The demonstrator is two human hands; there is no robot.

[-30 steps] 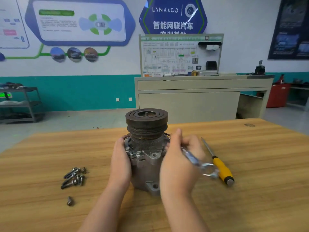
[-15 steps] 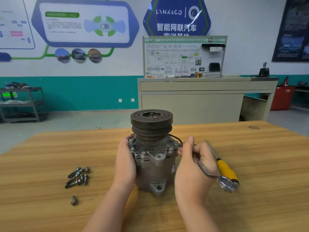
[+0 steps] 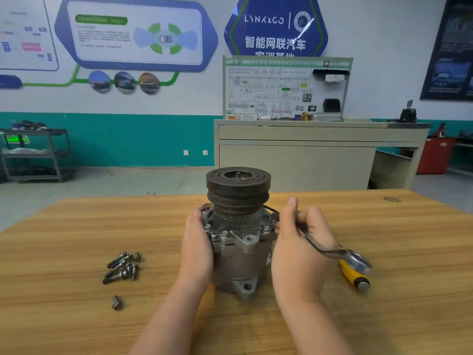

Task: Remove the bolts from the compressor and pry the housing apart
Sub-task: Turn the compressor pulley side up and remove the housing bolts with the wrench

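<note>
Two hands work at the grey metal compressor point(image 3: 239, 242), upright mid-table: the left hand point(image 3: 197, 249) presses flat against its side to steady it, while the right hand point(image 3: 298, 249) grips a silver ratchet wrench point(image 3: 332, 249) beside a flange bolt (removed dark bolts point(image 3: 122, 267) lie apart, leftward).

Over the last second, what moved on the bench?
The right hand swung the wrench outward, so its ring end now hangs over the yellow screwdriver. The left hand still steadies the compressor; the loose bolts have not moved.
</note>
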